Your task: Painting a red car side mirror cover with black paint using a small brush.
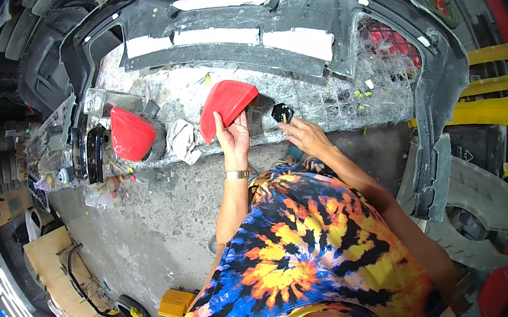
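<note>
My left hand [236, 138] holds a glossy red curved shell [226, 105], shaped like a car mirror cover, with the thumb on its face and the fingers along its right edge. To the right, on the workbench [324, 113], sits a small black hexagonal cup [279, 110]. My right hand [307, 137] is at its near rim, the fingertips closed on a small yellowish stick [284, 118] that reaches into it. What the cup contains is too dark to tell. A second red mirror cover [132, 133] lies at the left, beside a crumpled white cloth [183, 141].
A large dark bumper-like panel [229, 52] with white patches arches around the far side and down the right. Black trim pieces [97, 154] lie at the left. Yellow strips [499, 112] stand at the right. A yellow box [176, 303] and cardboard [52, 259] are on the floor.
</note>
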Demonstrator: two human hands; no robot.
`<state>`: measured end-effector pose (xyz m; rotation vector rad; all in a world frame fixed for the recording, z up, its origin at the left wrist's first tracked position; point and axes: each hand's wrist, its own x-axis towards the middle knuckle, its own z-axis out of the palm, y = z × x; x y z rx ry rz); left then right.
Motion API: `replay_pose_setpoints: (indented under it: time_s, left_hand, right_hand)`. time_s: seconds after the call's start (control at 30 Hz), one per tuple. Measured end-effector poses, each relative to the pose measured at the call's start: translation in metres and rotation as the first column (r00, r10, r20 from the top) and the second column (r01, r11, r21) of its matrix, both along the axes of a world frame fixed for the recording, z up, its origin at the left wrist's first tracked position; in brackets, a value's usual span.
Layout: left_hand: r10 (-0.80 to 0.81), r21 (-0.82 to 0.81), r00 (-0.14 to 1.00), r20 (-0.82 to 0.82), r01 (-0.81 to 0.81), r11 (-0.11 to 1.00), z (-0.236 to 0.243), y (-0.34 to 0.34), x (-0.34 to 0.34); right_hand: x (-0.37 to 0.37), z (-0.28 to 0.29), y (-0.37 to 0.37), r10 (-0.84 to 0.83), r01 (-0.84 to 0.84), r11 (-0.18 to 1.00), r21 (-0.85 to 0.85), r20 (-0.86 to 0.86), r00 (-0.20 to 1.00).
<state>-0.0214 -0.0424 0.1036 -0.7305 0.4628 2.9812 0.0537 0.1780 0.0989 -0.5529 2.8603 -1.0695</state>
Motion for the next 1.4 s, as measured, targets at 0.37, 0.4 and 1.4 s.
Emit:
replay_pose_setpoints:
  time_s: [0.37,0.4,1.4]
  left_hand:
    - [-0.178,-0.130,0.978,-0.107,0.163,0.978,0.045,-0.020,0.042]
    - [-0.227,-0.201,0.971,-0.077,0.207,0.957,0.062,-0.024,0.047]
    - [-0.118,-0.225,0.988,0.099,0.138,0.964,0.033,-0.126,0.171]
  right_hand:
    - [-0.016,-0.011,-0.010,-0.003,-0.003,0.996,-0.085,-0.066,0.998]
    - [-0.017,-0.009,-0.011,-0.082,0.075,0.991,-0.111,-0.061,0.995]
    - [-0.052,-0.039,0.013,-0.426,0.648,0.451,-0.614,0.490,0.761]
